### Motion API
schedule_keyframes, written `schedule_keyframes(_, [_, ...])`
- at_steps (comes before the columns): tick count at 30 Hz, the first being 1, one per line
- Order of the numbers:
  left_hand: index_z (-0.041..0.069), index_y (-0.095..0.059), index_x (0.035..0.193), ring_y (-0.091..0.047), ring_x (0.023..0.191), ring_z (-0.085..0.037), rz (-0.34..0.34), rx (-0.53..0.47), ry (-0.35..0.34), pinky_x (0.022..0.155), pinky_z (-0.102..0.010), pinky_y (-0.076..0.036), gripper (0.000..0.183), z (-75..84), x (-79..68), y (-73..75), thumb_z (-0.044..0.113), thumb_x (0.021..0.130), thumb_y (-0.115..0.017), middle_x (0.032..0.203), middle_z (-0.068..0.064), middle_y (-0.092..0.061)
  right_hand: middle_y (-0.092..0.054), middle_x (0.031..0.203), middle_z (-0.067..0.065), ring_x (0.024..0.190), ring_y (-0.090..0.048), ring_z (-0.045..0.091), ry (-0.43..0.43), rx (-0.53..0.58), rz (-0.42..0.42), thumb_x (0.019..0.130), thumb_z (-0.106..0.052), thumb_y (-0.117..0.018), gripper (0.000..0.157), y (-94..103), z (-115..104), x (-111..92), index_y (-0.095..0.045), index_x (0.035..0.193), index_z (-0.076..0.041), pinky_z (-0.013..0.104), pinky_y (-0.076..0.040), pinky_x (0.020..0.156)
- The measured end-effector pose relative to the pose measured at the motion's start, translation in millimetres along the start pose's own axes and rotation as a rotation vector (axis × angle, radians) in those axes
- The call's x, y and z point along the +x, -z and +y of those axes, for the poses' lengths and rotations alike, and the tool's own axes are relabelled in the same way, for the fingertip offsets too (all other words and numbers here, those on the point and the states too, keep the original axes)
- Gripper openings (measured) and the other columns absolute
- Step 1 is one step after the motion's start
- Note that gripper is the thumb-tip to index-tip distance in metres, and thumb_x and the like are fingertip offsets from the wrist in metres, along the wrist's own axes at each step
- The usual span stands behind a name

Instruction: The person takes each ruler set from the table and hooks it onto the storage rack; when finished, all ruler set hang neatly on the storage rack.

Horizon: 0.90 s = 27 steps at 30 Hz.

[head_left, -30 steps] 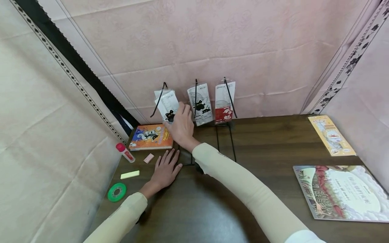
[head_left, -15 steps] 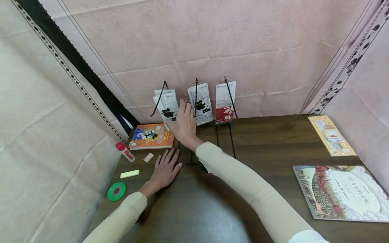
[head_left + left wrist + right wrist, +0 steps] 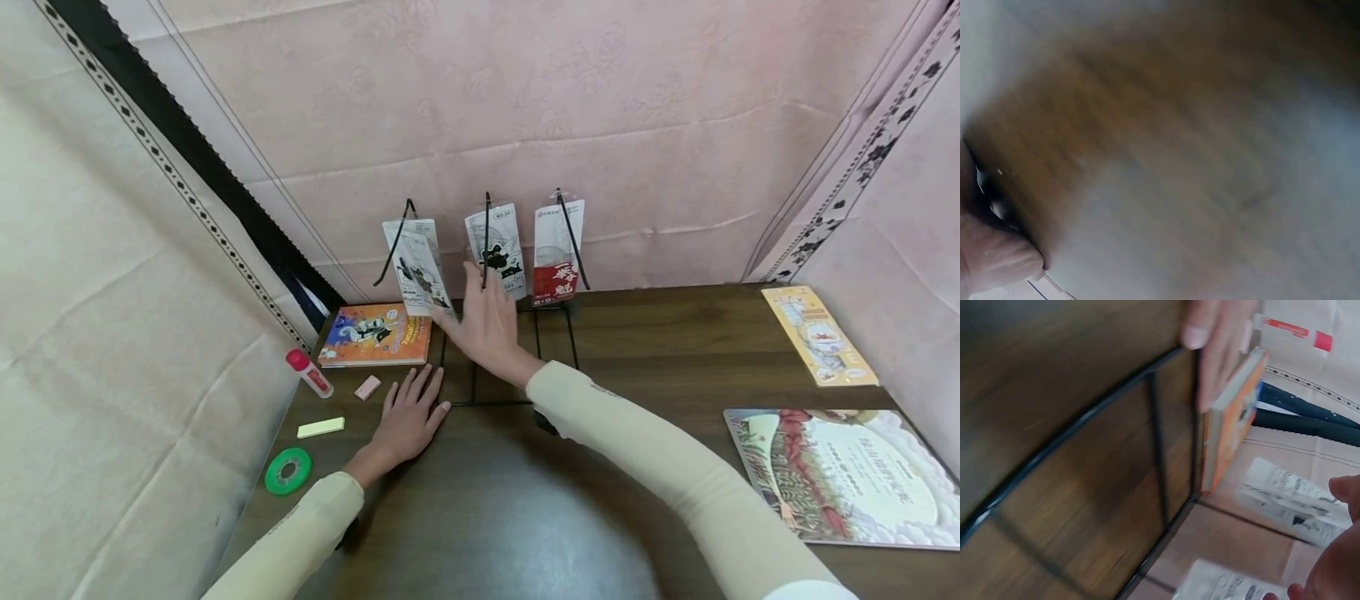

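Note:
A black wire display rack (image 3: 474,385) carries hanging packs on three hooks. My right hand (image 3: 491,325) is in front of it, fingers extended, with the thumb close to the lower corner of the left packs (image 3: 422,271). These are white with a black cat print, one hanging tilted over another. Behind my right fingertips hangs the middle ruler-set pack (image 3: 502,258), partly covered. On the right hook is a white and red pack (image 3: 556,279). My left hand (image 3: 407,425) lies palm down by the rack's front corner, fingers spread; in the right wrist view its fingers (image 3: 1213,369) touch the base wire.
An orange book (image 3: 367,336) lies left of the rack. Near it are a red-capped glue stick (image 3: 309,373), a pink eraser (image 3: 367,388), a pale yellow strip (image 3: 321,427) and a green tape roll (image 3: 288,472). At right lie a yellow card (image 3: 820,335) and a picture book (image 3: 847,475).
My right hand has moved from the left packs rightward toward the middle hook, its fingers straighter. The front left pack has swung and turned. My left hand has stayed put.

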State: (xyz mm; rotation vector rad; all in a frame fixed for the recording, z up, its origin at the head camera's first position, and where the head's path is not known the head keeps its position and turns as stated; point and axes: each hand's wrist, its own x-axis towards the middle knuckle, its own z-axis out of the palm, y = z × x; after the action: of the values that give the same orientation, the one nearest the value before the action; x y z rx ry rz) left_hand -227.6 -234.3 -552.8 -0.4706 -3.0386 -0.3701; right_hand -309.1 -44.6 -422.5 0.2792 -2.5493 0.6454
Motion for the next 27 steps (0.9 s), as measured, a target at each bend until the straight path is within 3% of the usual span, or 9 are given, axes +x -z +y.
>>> schedule_keyframes(6, [0.03, -0.013, 0.156, -0.008, 0.152, -0.029, -0.005, 0.0, -0.001, 0.116, -0.062, -0.009, 0.064, -0.5, 0.7, -0.8, 0.058, 0.1, -0.027, 0.164, 0.001, -0.011, -0.04, 0.142, 0.013, 0.126, -0.041, 0.029, 0.165, -0.076, -0.023, 0.08, -0.062, -0.066, 0.092, 12.3, 50, -22, -0.031, 0.149, -0.011, 0.046, -0.043, 0.094])
schedule_keyframes(10, [0.03, -0.013, 0.156, -0.007, 0.152, -0.029, -0.006, -0.016, 0.004, 0.116, -0.062, -0.008, 0.064, -1.2, -0.2, -1.1, 0.058, 0.1, -0.027, 0.164, 0.001, -0.01, -0.043, 0.14, 0.011, 0.125, -0.042, 0.028, 0.301, -0.111, -0.017, 0.082, -0.054, -0.068, 0.084, 21.6, 82, -36, -0.034, 0.147, -0.015, 0.046, -0.04, 0.097])
schedule_keyframes(14, [0.03, -0.012, 0.156, -0.006, 0.152, -0.029, -0.006, -0.015, 0.004, 0.116, -0.062, -0.007, 0.065, -3.0, 0.3, -1.8, 0.06, 0.1, -0.025, 0.164, 0.001, -0.01, -0.046, 0.137, 0.011, 0.122, -0.045, 0.029, 0.378, -0.139, -0.002, 0.083, -0.049, -0.068, 0.075, 31.9, 114, -45, -0.04, 0.143, -0.014, 0.047, -0.04, 0.096])
schedule_keyframes(21, [0.031, -0.011, 0.156, -0.005, 0.152, -0.029, -0.013, -0.001, 0.005, 0.116, -0.062, -0.008, 0.064, -3.3, 0.7, -1.0, 0.059, 0.1, -0.025, 0.164, 0.002, -0.009, -0.047, 0.136, 0.014, 0.122, -0.045, 0.032, 0.342, -0.175, -0.038, 0.084, -0.044, -0.068, 0.067, 47.0, 184, -56, -0.045, 0.139, -0.012, 0.048, -0.039, 0.096])
schedule_keyframes(27, [0.03, -0.012, 0.156, -0.006, 0.152, -0.03, -0.019, -0.008, 0.008, 0.116, -0.063, -0.008, 0.064, -2.0, 1.0, -1.4, 0.057, 0.1, -0.028, 0.164, 0.001, -0.01, -0.048, 0.134, 0.015, 0.121, -0.045, 0.034, 0.27, -0.192, -0.021, 0.082, -0.045, -0.07, 0.074, 64.5, 240, -64, -0.043, 0.143, -0.012, 0.052, -0.039, 0.093])
